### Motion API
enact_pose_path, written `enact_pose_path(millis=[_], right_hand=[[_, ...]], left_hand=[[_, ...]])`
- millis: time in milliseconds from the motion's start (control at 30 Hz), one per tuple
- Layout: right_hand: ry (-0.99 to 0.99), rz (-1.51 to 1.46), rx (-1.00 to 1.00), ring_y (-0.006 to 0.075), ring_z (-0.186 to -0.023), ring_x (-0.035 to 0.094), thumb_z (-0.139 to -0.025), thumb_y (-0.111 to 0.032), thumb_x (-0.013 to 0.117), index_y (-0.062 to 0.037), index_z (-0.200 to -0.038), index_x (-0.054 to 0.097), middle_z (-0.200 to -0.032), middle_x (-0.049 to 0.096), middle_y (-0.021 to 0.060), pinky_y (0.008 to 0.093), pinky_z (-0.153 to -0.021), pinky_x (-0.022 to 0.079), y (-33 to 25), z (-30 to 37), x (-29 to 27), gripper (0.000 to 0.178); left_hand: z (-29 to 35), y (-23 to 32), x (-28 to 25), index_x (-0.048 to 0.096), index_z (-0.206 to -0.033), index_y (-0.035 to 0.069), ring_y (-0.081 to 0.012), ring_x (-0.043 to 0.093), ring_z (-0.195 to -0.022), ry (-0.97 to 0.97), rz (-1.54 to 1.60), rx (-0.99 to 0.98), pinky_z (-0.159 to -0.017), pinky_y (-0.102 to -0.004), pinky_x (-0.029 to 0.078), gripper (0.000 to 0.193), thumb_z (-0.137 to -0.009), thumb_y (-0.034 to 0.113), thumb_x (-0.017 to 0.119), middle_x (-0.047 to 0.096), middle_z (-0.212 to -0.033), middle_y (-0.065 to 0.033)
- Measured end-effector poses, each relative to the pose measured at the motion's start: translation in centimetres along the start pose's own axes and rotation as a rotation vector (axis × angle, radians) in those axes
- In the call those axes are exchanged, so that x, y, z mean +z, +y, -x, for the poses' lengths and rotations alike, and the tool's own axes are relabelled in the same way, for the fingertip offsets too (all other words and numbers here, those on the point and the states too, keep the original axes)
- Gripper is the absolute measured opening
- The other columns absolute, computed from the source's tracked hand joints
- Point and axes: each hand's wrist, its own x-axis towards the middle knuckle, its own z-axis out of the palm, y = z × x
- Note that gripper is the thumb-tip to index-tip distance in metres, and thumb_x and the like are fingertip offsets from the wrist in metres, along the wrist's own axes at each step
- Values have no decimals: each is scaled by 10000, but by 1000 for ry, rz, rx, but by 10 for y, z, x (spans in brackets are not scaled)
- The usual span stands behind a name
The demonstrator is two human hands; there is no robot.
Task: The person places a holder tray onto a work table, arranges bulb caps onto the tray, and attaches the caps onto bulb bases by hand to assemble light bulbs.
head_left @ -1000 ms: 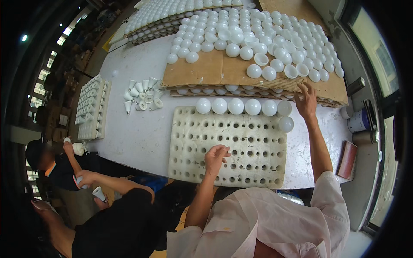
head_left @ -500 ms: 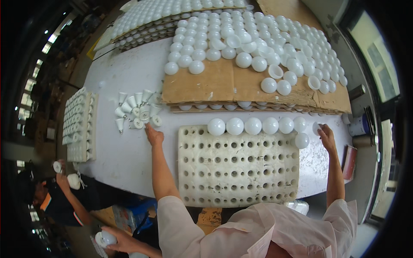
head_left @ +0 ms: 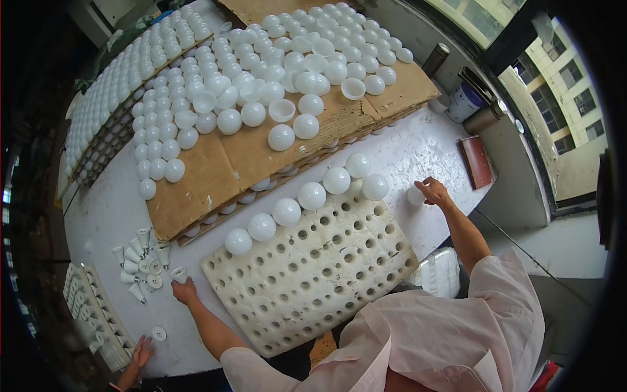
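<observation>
Where the off-white rectangular block pierced with round holes [head_left: 312, 271] lies between my 2 hands, its long axis slants from near left to far right. My right hand [head_left: 433, 191] is nearer to its right end, my left hand [head_left: 185, 291] to its left end.

Right grip: fingers bent and nearly closed on 1 translucent white rounded dome [head_left: 415, 195], held just above or on the pale worktop [head_left: 418, 153]; I cannot tell which. This dome is to the right of the block, apart from it.

Left grip: fingertips closed around 1 matte white tapered lamp base [head_left: 178, 274], beside the block's left end. Its wide end appears to face away from my palm. A loose group of similar white cones [head_left: 130, 267] lies just beyond and to the left.

Containers and supports:
- Block: 7 white domes [head_left: 286, 212]; 6 line the far edge, 1 sits nearer me at the right end. Other holes are bare.
- Brown cardboard sheets [head_left: 215, 170], stacked: many white domes on top, more between layers.
- Pale upright-sided rack [head_left: 104, 310], far left: rows of white parts. A co-worker's hand [head_left: 140, 354] is beside it.
- Blue-and-white cylindrical bucket [head_left: 465, 101]: contents not discernible.
</observation>
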Motion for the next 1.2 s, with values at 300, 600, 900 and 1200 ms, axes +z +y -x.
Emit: enact_pose_path(millis=[300, 600, 900, 1200], right_hand=[[40, 369, -372, 363, -1034, 595, -735, -432, 732, -73, -1334, 411, -1257, 478, 195, 431, -879, 501, -2, 17, 8, 769], [-731, -1065, -609, 205, -872, 619, -627, -397, 826, -103, -1391, 364, -1136, 569, 106, 294, -601, 541, 0, 70, -29, 940], [-887, -932, -876, 190, -1078, 535, -536, -292, 895, -91, -1191, 476, -1132, 586, 54, 359, -974, 404, -10, 110, -18, 803], [-666, -462, -1218, 258, -1072, 587, -554, -279, 882, -70, -1192, 515, -1154, 600, 96, 370, -927, 459, -20, 137, -36, 765]], left_hand=[[127, 66, -74, 549, -1079, -85, -262, 635, -928, 262, 1415, -227, -786, -354, 544, 439, -781, 187, 722, 620, -1098, -183], [371, 163, -103, 448, -1242, -80, -265, 653, -879, -1101, 1902, 311, -661, -325, 492, 534, -765, 115, 589, 505, -1282, -310], [451, 248, -116, 610, -1047, -52, -117, 636, -739, -1438, 1068, 620, -633, -267, 532, 393, -725, 114, 762, 659, -882, -75], [454, 253, -134, 623, -1033, -19, -90, 605, -668, -1479, 728, 639, -579, -242, 493, 414, -700, 156, 797, 657, -831, -53]])
